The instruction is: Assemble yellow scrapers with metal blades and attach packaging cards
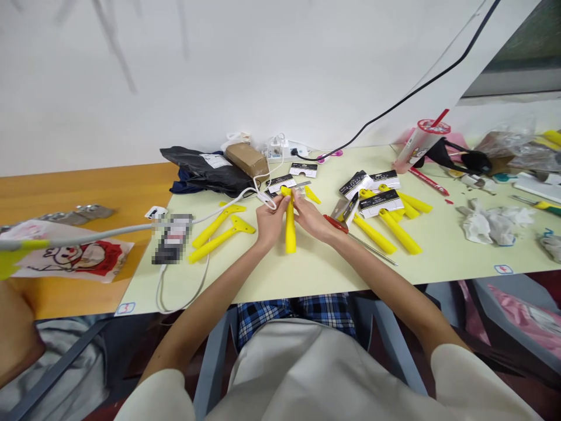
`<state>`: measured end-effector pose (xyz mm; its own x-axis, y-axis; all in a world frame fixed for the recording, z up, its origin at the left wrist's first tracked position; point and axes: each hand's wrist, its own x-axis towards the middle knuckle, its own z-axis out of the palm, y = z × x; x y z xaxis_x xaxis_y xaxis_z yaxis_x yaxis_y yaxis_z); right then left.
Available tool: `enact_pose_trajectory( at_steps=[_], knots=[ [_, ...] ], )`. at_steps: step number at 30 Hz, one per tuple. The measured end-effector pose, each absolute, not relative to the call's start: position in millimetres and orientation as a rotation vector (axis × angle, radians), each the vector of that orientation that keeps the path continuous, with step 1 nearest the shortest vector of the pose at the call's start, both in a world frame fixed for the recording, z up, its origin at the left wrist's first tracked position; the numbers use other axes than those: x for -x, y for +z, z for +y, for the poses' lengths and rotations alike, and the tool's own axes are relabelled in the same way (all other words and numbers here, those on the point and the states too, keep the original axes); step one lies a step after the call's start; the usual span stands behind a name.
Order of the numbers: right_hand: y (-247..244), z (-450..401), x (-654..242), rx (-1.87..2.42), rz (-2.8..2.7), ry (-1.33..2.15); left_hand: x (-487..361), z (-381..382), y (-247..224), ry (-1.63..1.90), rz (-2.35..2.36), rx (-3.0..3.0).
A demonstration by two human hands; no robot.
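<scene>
Between my two hands is a yellow plastic scraper (290, 231), its handle pointing toward me. My left hand (270, 221) closes on its upper left side, and my right hand (308, 215) grips it from the right near the head. The fingertips meet around the head, so its far end is partly hidden. Left of my hands lie two more yellow scrapers (223, 237) without cards. To the right, several yellow scrapers (398, 231) carry black-and-white cards (380, 202). Red-handled pliers (336, 224) and a screwdriver shaft (372, 248) lie beside my right forearm.
Behind my hands are loose cards (303, 170), a black plastic bag (210, 172), a brown package (248, 159) and a power strip (280, 151). A white cable (160, 286) loops at left near a blurred phone (173, 240). A drink cup (421, 145) and crumpled tissue (477, 222) stand right.
</scene>
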<state>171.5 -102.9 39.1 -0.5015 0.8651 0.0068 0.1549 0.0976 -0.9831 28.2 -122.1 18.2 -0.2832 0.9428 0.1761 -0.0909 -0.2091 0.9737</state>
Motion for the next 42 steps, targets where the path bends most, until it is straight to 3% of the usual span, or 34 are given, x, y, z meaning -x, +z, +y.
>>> enact_pose_trajectory(
  at_steps=[10,15,29,42],
  knots=[
    [72.7,-6.6,-199.4,1.277,-2.480,0.476,-4.9,-101.0,17.3,1.615,1.075,-0.602],
    [72.9,36.1,-175.6,1.267,-2.843,0.425,8.6,-96.9,15.9,1.571,1.078,-0.427],
    [43.2,74.3,-151.7,1.209,-2.785,0.300,16.6,-94.4,18.1,1.555,1.038,-0.389],
    [135.1,7.6,-206.2,1.493,-2.696,0.273,19.3,-94.7,26.9,1.574,0.990,-0.402]
  ],
)
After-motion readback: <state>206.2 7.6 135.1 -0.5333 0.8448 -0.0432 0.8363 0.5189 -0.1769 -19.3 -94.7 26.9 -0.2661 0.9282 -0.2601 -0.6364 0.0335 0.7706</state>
